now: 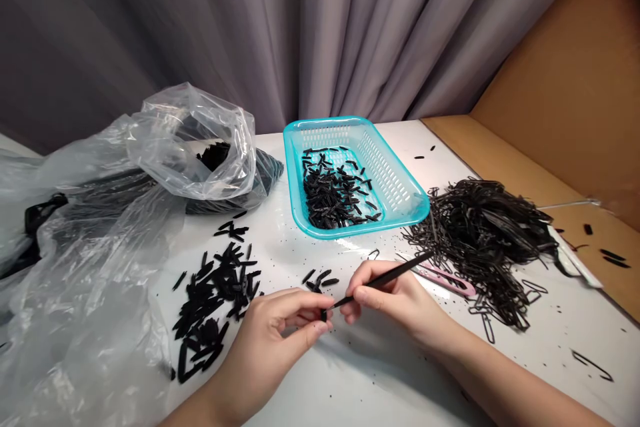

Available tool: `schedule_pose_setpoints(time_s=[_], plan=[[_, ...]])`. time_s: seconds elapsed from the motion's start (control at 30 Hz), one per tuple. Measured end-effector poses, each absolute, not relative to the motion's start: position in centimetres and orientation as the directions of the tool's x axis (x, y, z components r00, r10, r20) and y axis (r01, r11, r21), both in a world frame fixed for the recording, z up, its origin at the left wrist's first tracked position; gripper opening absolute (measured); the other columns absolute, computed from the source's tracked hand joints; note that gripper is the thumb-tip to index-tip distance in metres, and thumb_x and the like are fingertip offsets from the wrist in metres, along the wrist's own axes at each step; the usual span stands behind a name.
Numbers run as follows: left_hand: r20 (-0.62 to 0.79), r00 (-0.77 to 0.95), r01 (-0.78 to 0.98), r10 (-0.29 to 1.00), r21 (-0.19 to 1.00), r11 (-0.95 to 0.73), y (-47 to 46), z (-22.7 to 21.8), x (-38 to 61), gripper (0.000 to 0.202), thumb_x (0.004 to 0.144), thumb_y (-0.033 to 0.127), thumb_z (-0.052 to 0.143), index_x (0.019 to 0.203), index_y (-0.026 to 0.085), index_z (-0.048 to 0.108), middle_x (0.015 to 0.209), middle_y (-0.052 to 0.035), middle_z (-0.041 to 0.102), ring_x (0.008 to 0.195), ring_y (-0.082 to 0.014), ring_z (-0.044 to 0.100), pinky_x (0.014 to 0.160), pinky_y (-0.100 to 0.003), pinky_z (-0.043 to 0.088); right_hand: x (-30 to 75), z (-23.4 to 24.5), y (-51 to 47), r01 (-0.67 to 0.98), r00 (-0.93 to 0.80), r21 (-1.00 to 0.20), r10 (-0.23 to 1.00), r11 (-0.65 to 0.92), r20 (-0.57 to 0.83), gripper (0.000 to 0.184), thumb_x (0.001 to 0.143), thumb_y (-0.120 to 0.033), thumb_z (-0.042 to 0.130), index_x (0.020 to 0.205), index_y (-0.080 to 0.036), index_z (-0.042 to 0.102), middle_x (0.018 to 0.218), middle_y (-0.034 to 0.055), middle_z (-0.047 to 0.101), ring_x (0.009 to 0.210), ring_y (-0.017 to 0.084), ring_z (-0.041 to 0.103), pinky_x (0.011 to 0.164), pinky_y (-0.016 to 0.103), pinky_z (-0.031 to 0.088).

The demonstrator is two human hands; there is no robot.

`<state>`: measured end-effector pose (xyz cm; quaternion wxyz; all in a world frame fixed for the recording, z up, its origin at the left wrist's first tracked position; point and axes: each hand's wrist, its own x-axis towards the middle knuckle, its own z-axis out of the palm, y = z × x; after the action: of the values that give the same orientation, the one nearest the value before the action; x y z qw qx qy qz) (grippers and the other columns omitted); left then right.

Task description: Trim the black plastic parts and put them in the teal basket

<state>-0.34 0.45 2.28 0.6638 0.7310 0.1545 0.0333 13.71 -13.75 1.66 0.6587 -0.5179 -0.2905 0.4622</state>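
My left hand (280,340) pinches a small black plastic piece (324,314) between thumb and fingers. My right hand (395,297) grips black tweezers (387,277), whose tip meets that small piece. Both hands hover just above the white table (380,373) near its front. A pile of small black pieces (215,300) lies to the left of my left hand. A few more black pieces (320,278) lie just beyond my fingers.
A teal basket (400,180) holding several black pieces stands behind the hands. A heap of thin black loops (480,233) lies at the right, over a pink tool (447,278). Clear plastic bags (125,213) with black parts fill the left. A cardboard wall (565,87) borders the right.
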Motion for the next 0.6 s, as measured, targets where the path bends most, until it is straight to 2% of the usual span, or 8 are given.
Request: schedule_pose_setpoints(time_s=[0.23, 0.6], plan=[[-0.134, 0.951, 0.167, 0.279, 0.981, -0.099, 0.42, 2.41, -0.45, 0.018, 0.078, 0.018, 0.063, 0.093, 0.027, 0.069, 0.087, 0.0003, 0.069, 0.079, -0.0158, 0.064, 0.073, -0.024, 0.051, 13.63, 0.67, -13.25, -0.487, 0.371, -0.871, 0.918, 0.066, -0.138, 0.014, 0.079, -0.024, 0.063, 0.075, -0.011, 0.058, 0.067, 0.0058, 0.069, 0.058, 0.012, 0.065, 0.058, 0.023, 0.051], [-0.097, 0.961, 0.149, 0.261, 0.970, -0.191, 0.32, 2.48, -0.64, 0.020, 0.080, 0.017, 0.061, 0.092, 0.031, 0.067, 0.086, 0.0045, 0.068, 0.078, -0.0121, 0.062, 0.070, -0.021, 0.048, 13.37, 0.70, -13.24, -0.581, 0.327, -0.811, 0.931, 0.062, -0.163, 0.016, 0.078, -0.024, 0.065, 0.075, -0.011, 0.058, 0.066, 0.0060, 0.069, 0.058, 0.012, 0.065, 0.057, 0.022, 0.052]])
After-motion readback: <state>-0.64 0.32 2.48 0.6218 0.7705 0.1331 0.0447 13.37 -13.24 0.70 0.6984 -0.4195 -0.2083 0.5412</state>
